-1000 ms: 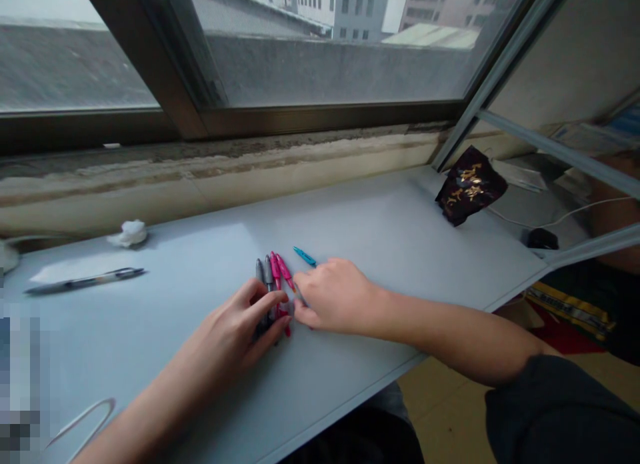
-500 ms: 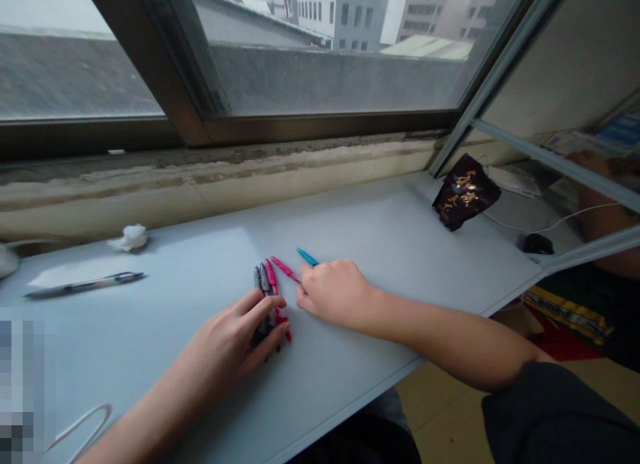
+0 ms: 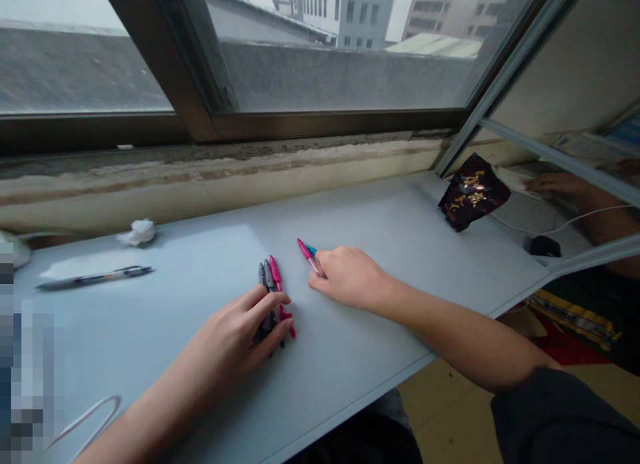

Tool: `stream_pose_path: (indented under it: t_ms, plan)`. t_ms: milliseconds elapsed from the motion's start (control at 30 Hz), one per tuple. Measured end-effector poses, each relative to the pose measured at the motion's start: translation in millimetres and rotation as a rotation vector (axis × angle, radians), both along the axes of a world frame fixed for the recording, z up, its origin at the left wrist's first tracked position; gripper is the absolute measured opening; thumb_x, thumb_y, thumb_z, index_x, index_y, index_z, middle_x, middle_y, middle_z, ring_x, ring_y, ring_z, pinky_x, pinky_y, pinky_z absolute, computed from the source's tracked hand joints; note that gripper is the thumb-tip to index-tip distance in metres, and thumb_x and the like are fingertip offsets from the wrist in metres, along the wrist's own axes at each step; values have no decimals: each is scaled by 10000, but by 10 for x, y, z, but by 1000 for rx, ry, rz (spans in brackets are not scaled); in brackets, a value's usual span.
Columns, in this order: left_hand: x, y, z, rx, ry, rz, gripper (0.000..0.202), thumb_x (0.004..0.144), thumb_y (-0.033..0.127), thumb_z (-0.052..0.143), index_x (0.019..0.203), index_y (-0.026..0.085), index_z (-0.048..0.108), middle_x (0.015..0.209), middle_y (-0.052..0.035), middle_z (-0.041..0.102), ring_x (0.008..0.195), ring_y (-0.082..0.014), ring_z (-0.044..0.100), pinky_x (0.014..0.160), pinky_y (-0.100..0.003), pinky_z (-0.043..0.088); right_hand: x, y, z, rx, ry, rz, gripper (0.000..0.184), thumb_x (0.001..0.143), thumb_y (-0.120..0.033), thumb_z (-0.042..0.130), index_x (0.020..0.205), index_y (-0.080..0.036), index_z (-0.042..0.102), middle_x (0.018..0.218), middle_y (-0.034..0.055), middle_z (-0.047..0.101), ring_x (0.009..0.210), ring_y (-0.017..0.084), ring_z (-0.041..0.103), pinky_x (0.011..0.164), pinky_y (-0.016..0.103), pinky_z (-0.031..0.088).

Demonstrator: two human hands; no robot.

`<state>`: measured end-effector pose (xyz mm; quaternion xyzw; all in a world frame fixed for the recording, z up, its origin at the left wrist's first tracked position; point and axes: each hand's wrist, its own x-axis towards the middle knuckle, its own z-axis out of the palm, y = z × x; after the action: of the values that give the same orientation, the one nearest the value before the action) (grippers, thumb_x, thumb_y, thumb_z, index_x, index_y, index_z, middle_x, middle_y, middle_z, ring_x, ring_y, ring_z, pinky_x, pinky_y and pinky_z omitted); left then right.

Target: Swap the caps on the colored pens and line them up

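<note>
My left hand [image 3: 235,337] lies on a light grey desk [image 3: 380,224], fingers stretched over the near ends of three pens side by side: two grey pens [image 3: 263,281] and a pink pen [image 3: 275,272]. My right hand [image 3: 350,277], a little to the right, is closed on another pink pen [image 3: 305,251] and a teal pen [image 3: 311,249], whose tips stick out past the fingers toward the window.
A grey-and-black pen [image 3: 95,277] and a crumpled white tissue [image 3: 137,233] lie at the left. A dark patterned pouch [image 3: 473,192] stands at the right by a glass partition. A white cable loop [image 3: 85,417] is at the near left. Another person's hand [image 3: 555,183] shows behind the partition.
My right hand has drawn one pink pen away from the group to the right, next to the teal pen. My left hand stays on the remaining three pens.
</note>
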<state>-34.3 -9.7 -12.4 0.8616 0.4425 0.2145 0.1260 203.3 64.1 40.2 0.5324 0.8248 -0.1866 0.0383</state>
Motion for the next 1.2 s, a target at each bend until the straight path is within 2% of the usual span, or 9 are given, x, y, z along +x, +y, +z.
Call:
stream_pose_path:
  t_ms: [233,400,600,667,733,833,933,1067,1200]
  plan:
    - [-5,12,-19,-11,-3,7,281,1127,404,545,1248,237,736,1039,-49,751,713,-167,758,655,-264,592,37,62,-11,-3,154,-63,236,1045,-313,552,972,-163,718,925,138,825,866,260,779,702,316,444]
    - [3,10,6,-31,-19,6,259,1117,377,558,1241,240,739,1014,-43,747,701,-160,742,654,-258,581,75,111,-49,-123,368,-147,203,1046,-262,573,852,-202,565,652,10,673,566,140,656,587,249,403]
    - [10,-8,43,-90,-129,43,268,1116,395,564,1221,238,754,924,-9,726,632,-125,672,600,-229,526,-10,55,-153,-399,790,-177,276,1017,-224,650,764,-200,544,558,-72,573,408,64,509,414,171,372]
    - [53,-22,90,-80,-179,90,261,1100,423,596,1199,232,743,818,23,680,609,-125,636,593,-227,510,-72,-28,-190,-536,964,-181,289,1059,-306,629,797,-205,560,499,-101,525,345,61,424,351,171,337]
    - [121,-36,149,-37,-222,128,256,1067,462,649,1099,219,720,760,38,648,606,-129,612,592,-229,497,-127,-125,-227,-667,1103,-159,313,1048,-402,674,832,-217,544,477,-118,511,323,68,421,321,170,339]
    - [225,-57,224,41,-259,159,342,1006,515,723,862,222,622,710,48,606,574,-122,564,562,-233,459,-179,-239,-286,-792,1236,-112,414,962,-552,784,896,-209,563,589,-90,610,391,100,569,372,213,491]
    - [267,-80,252,62,-252,203,281,1012,451,699,873,220,618,716,49,611,562,-115,554,554,-231,449,-207,-268,-347,-780,1281,-132,476,898,-587,858,907,-182,608,748,-37,691,566,115,689,551,256,612]
    - [235,-109,230,58,-223,215,159,1046,348,603,1022,207,671,745,41,664,562,-115,579,558,-226,461,-221,-233,-375,-793,1227,-161,498,845,-572,926,882,-169,635,775,-11,720,703,134,727,718,296,629]
    - [176,-123,225,92,-193,155,130,1068,250,540,1055,206,662,755,38,659,577,-116,589,590,-229,472,-169,-167,-312,-713,1166,-82,541,865,-652,884,830,-162,658,710,4,723,645,123,694,653,269,578]
